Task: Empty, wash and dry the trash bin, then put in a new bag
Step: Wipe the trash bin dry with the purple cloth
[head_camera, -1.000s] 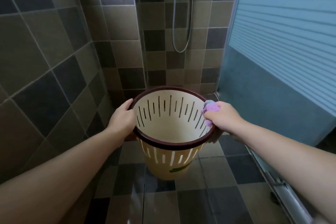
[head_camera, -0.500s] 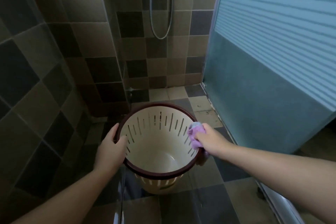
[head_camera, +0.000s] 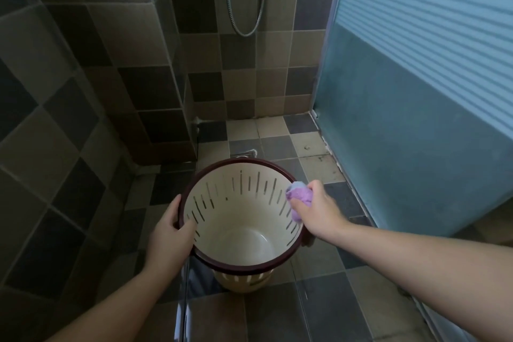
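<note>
while the left hand [head_camera: 169, 233] grips the rim of the empty bin [head_camera: 241, 219] held over the shower floor [head_camera: 277, 133], the right hand [head_camera: 319, 208] clutches a cloth [head_camera: 298, 198] at the rim; best wipe around the slots while keeping the bin steady.

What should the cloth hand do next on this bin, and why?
Probably slide the purple cloth down the inner wall. The right hand holds it only at the trash bin rim, the left hand steadies the opposite rim, and no bag is in.
</note>
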